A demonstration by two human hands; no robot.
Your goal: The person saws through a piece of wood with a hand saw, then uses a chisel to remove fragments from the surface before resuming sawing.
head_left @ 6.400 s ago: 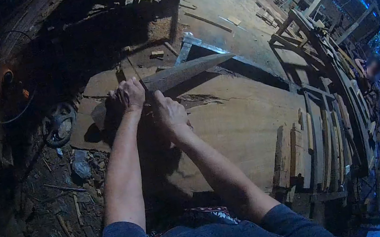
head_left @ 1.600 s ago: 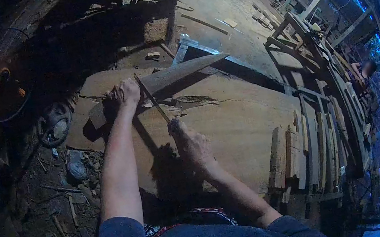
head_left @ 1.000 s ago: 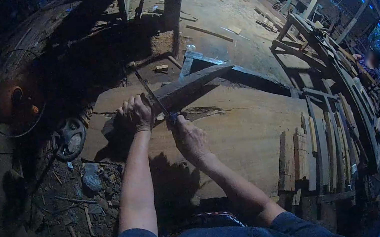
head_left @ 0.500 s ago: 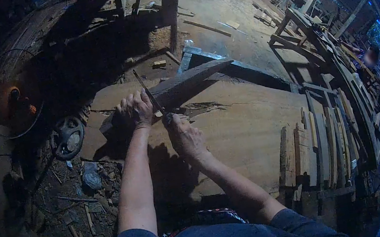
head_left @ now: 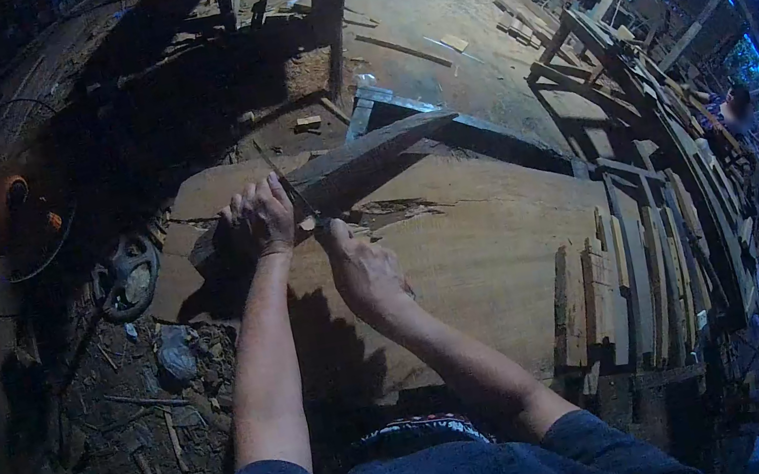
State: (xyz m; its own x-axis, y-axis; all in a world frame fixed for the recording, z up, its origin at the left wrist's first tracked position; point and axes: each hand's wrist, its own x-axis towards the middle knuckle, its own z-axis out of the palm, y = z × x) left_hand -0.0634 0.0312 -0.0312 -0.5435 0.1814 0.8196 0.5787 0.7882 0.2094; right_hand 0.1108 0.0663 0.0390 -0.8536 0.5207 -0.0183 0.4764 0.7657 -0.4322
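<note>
A long dark piece of wood point(head_left: 356, 162) lies slantwise over a broad wooden slab point(head_left: 472, 241). Near its left end, my left hand point(head_left: 264, 217) grips the dark wood with fingers curled over it. My right hand point(head_left: 364, 265) is closed round the handle of a thin, long-bladed tool point(head_left: 280, 175). The blade points up and to the left, across the near edge of the dark wood, close beside my left hand. A small pale spot point(head_left: 307, 222) shows at the wood's edge between my hands. Cracks run through the slab to the right.
Several wood strips point(head_left: 614, 297) stand in a row at the slab's right end. A handwheel point(head_left: 127, 278) is at the left, above debris and a plastic bag point(head_left: 176, 352). A metal-edged frame point(head_left: 493, 131) lies behind the slab. At the far right is another person point(head_left: 734, 114).
My right hand and the blade have shifted slightly up and left along the dark wood. The whole view has moved a little, and my left hand keeps its place on the wood.
</note>
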